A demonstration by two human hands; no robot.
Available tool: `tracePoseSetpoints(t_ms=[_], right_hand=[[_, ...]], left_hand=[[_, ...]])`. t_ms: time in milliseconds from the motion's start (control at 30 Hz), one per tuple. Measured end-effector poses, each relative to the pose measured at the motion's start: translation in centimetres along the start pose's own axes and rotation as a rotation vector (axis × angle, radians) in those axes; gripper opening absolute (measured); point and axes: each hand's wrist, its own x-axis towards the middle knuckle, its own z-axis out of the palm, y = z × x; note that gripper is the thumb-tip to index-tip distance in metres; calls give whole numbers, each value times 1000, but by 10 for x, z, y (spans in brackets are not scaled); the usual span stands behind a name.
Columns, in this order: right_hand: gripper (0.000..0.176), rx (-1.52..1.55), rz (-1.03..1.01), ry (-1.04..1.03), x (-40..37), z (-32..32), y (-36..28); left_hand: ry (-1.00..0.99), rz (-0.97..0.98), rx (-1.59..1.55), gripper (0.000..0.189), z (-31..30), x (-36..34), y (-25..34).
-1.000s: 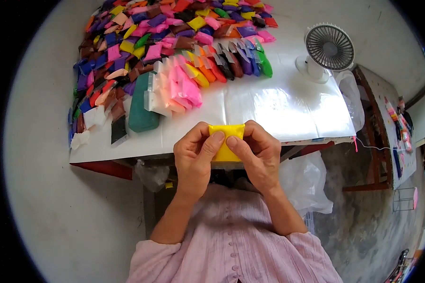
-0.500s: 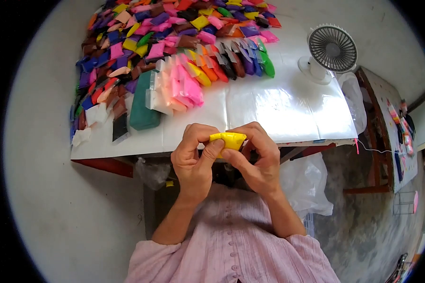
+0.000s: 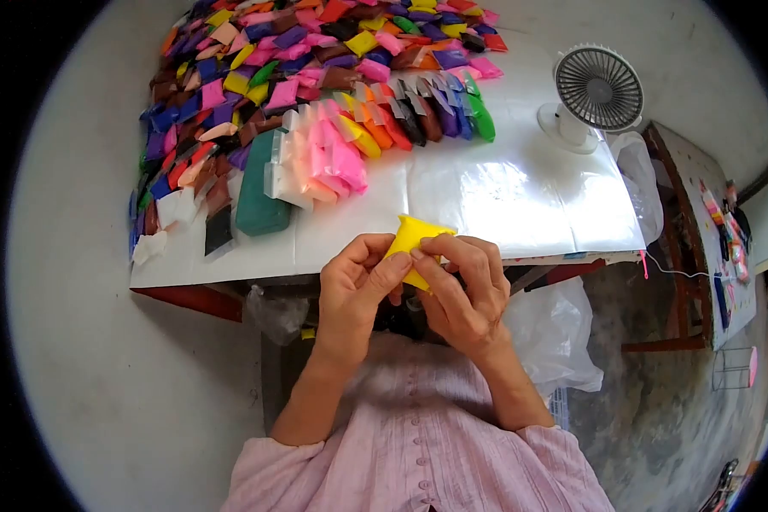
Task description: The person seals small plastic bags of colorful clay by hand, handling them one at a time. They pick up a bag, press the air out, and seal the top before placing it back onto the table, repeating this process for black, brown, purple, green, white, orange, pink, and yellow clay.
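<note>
A small yellow packet [image 3: 416, 232], soft and pillow-shaped, is held up in front of the table's near edge. My left hand [image 3: 356, 282] grips its left side, thumb lying across the face. On the other side my right hand [image 3: 469, 290] pinches the packet's face and right edge between thumb and fingers. Past the hands, a row of clear-wrapped packets in several colours, among them pink packets [image 3: 337, 158] and a green packet [image 3: 480, 118], leans beside a dark green block [image 3: 263, 192] on the table.
A large heap of coloured packets [image 3: 290, 60] covers the table's back left. A white fan [image 3: 593, 94] stands at the back right of the silver-covered table [image 3: 452, 192]. Plastic bags [image 3: 559, 333] hang below the edge. A second table [image 3: 700, 205] is at right.
The yellow packet has turned more upright, showing more of its face. My right fingers have shifted from its edge onto its front, and my left hand has moved slightly right.
</note>
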Motion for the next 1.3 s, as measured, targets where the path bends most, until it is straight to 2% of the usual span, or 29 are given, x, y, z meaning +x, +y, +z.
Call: tracePoseSetpoints(t_ms=[100,200,300,333,433,600,700,800,867,900,1000,1100,1133,1233,1300], right_hand=[[37,79,17,30,-1,-1,5],[34,280,343,116,-7,-4,-2],[33,544,622,64,-3,-9,-2],[23,595,700,80,0,-7,-5],[19,821,911,6,-7,-3,-1],[20,887,889,59,-9,-2,0],[18,887,897,73,-9,-1,-2],[17,807,945,83,-9,-1,-8],[21,647,973,64,2,-11,-18],[22,633,916,29,4,-12,-20],[25,547,787,-44,5,-10,-23],[24,755,970,57,1,-6,-18],[18,763,1019,38,4,-11,-17],[15,827,1014,67,0,-13,-7],[15,816,993,55,-1,-14,-6]], left_hand=[[-1,26,-90,23,1,3,-5],[29,88,-55,25,3,3,-7],[27,174,-5,28,6,1,-7],[24,191,-1,28,9,0,-9],[-3,211,-3,29,14,-1,-14],[-102,130,-16,27,12,-1,-9],[-97,177,40,22,15,-1,-9],[38,332,191,18,15,1,-17],[147,596,533,22,17,4,-17],[203,727,706,25,17,5,-18],[227,1030,959,36,18,6,-26],[166,972,922,41,20,7,-34],[114,921,928,37,20,4,-30],[83,782,689,40,17,-4,-28],[191,578,555,32,15,-4,-28]])
